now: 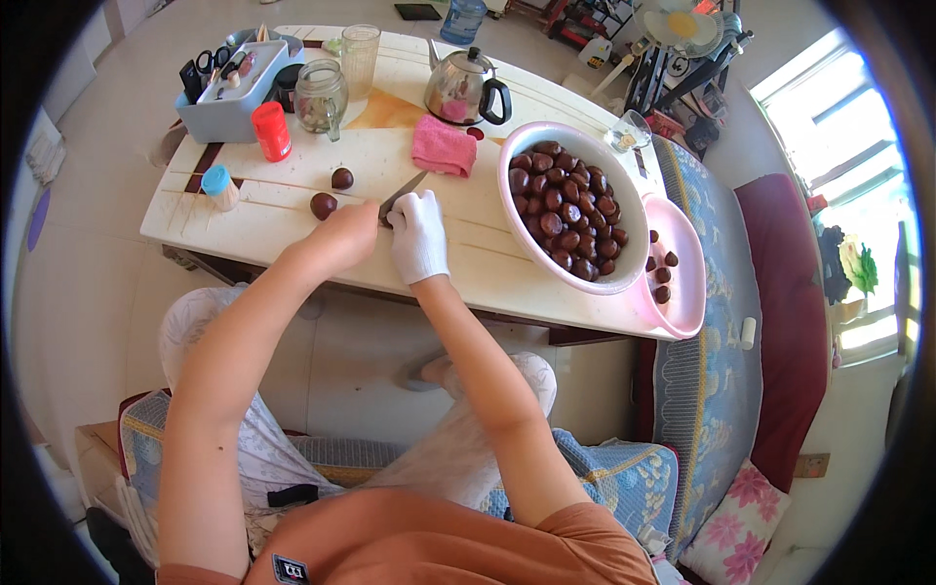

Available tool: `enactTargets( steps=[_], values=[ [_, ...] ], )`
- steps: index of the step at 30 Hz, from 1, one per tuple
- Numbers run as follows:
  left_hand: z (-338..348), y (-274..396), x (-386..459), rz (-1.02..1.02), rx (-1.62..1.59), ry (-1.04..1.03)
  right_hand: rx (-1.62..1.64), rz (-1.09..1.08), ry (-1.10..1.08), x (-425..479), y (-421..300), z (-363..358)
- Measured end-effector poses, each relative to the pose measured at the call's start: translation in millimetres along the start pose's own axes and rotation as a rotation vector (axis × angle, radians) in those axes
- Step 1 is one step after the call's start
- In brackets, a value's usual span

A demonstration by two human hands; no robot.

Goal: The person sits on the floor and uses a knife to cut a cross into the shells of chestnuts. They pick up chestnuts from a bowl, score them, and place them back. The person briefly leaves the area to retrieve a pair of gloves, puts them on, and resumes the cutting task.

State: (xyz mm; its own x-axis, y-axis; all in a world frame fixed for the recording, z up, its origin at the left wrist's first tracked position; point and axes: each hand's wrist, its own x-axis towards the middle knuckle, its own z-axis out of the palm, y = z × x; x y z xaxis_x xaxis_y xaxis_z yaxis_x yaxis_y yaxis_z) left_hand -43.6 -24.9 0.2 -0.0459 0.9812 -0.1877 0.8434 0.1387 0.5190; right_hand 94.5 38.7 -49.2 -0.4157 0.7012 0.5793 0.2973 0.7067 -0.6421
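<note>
My bare left hand [349, 235] is closed around a knife, its handle hidden by the fingers. The knife blade [406, 191] slants up and right over the table, beside the fingertips of my right hand [420, 238]. That hand wears a white knitted glove; its fingers are curled close to the left hand, and whatever lies between them is mostly hidden. Two brown chestnuts rest left of the hands, one [322, 206] near the left knuckles, another [342, 178] farther back. On the right stands a large white basin [517, 219] with many glossy chestnuts [570, 213].
A pink tray [687, 292] with several chestnuts sits partly under the basin. Behind the hands are a pink cloth [444, 146], steel kettle [461, 86], glass jar [320, 95], red container [271, 131], toothpick holder [220, 188] and grey organizer [227, 117]. The table [468, 281] edge is near my knees.
</note>
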Motion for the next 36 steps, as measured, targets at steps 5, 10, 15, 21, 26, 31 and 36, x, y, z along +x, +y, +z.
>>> enactTargets(
  steps=[5, 10, 15, 21, 26, 31, 36],
  values=[
    [-11, 23, -56, -0.131, 0.049, -0.1, -0.089, -0.041, 0.045, -11, 14, 0],
    [-6, 9, -10, -0.061, 0.071, -0.039, -0.063, -0.093, 0.038, -2, 1, 3],
    [4, 5, -22, -0.034, 0.07, 0.01, -0.086, -0.06, 0.037, -5, 5, 0],
    [-23, 25, -28, -0.085, 0.13, -0.114, -0.075, -0.052, 0.028, -5, 5, -1],
    [1, 8, 17, -0.06, 0.045, -0.027, -0.036, -0.056, 0.0, -2, 3, 3],
    [-29, 28, -46, -0.096, 0.134, -0.144, -0.058, -0.042, 0.017, -11, 7, 0],
    [-8, 13, 3, -0.042, 0.071, -0.072, -0.039, -0.069, 0.016, -3, 6, 5]
  ],
)
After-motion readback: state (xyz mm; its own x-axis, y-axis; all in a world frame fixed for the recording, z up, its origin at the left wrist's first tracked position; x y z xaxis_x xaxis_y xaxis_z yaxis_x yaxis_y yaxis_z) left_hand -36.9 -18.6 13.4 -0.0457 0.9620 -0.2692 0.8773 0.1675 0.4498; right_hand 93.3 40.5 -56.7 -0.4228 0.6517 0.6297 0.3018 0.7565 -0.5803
